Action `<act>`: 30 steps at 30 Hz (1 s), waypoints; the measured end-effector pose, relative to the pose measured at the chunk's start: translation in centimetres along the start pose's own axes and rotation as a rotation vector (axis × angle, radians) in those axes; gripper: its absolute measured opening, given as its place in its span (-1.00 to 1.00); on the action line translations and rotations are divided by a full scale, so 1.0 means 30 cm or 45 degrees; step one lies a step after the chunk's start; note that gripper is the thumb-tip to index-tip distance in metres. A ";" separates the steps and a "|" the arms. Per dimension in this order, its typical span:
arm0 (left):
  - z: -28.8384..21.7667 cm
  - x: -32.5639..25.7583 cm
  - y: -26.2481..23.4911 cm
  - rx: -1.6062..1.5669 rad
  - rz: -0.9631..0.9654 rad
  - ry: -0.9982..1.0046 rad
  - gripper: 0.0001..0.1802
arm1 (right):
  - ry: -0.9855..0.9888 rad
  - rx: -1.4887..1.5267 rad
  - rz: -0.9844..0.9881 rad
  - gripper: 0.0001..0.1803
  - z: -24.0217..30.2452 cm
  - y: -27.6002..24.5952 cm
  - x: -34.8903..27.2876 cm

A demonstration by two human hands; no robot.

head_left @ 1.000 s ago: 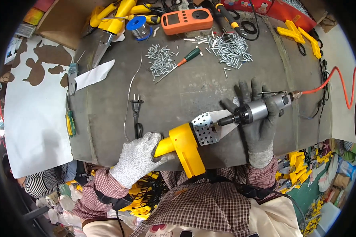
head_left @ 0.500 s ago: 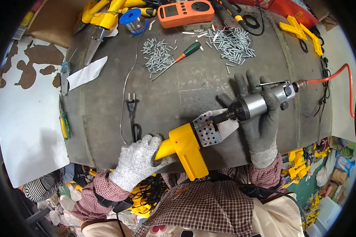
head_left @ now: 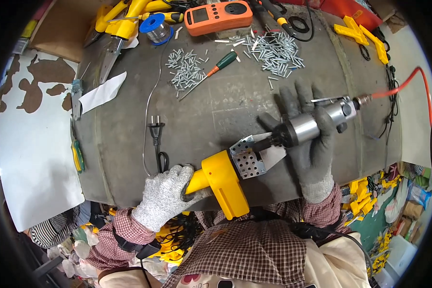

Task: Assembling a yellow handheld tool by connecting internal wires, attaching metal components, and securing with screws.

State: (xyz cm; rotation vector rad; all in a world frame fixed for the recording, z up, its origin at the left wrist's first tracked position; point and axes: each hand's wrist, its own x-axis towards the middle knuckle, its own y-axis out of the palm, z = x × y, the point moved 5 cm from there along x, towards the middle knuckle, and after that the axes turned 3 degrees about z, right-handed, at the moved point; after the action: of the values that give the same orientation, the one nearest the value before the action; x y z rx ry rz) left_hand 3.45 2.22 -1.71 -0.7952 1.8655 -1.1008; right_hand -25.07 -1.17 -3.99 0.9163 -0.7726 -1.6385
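Observation:
My left hand (head_left: 159,199), in a grey knit glove, is wrapped around the handle of a yellow plastic hot tool (head_left: 222,175). Bolted to its front is a perforated metal guard (head_left: 249,164) with a flat metal blade beyond it. Across my right palm lies a silver air screwdriver (head_left: 306,129), its red hose leading off right. My right hand (head_left: 316,163), in a glove with a dark coated palm, has one finger hooked over the driver while other fingers stretch out. The driver's black nose meets the guard; its bit tip is hidden there.
Two piles of screws (head_left: 279,53) lie at the back, a green-handled screwdriver (head_left: 221,66) between them. Behind stand an orange meter (head_left: 218,18) and a solder spool (head_left: 156,30). A black plug (head_left: 156,132) with its cord lies left of centre, pliers (head_left: 78,156) at the left edge.
The whole view has shifted slightly, so the bench things appear a little further left. Both hands keep their grips, and the driver's nose stays against the guard.

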 end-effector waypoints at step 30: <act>0.003 -0.002 0.012 0.020 -0.064 -0.008 -0.40 | -0.064 -0.011 -0.070 -0.48 0.003 -0.002 -0.056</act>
State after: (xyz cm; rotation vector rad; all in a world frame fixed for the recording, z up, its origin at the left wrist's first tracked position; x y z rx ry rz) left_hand 3.54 2.39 -2.05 -0.8397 1.8386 -1.1417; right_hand -24.93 0.50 -3.69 0.9002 -0.7799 -1.7168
